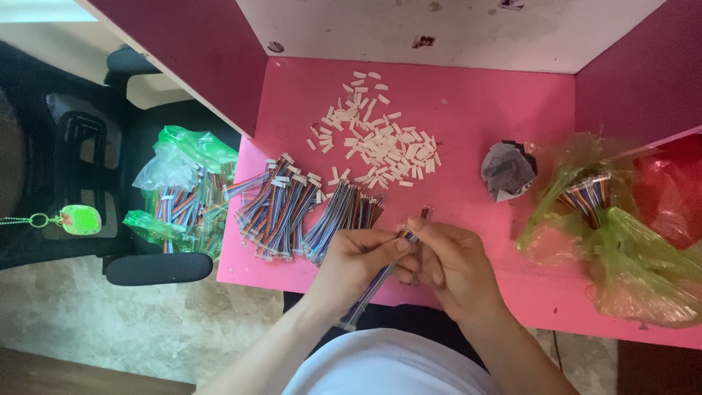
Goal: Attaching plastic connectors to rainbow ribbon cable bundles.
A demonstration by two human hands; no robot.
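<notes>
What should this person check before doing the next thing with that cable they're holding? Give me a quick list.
1. Cable held by both hands: ok, left hand and right hand pinch it near its upper end.
2. Cable end free of the fingers: ok, it sticks up above the right hand.
3. White connectors within reach: ok, loose heap on the pink table.
4. Connector already in the fingers: cannot tell, too small.
5. Cable bundles kept apart from the heap: ok, they lie beside it.
6. Bag clear of the hands: ok, it sits to the right.

Two hands [358, 256], three plastic bags [183, 157]
</notes>
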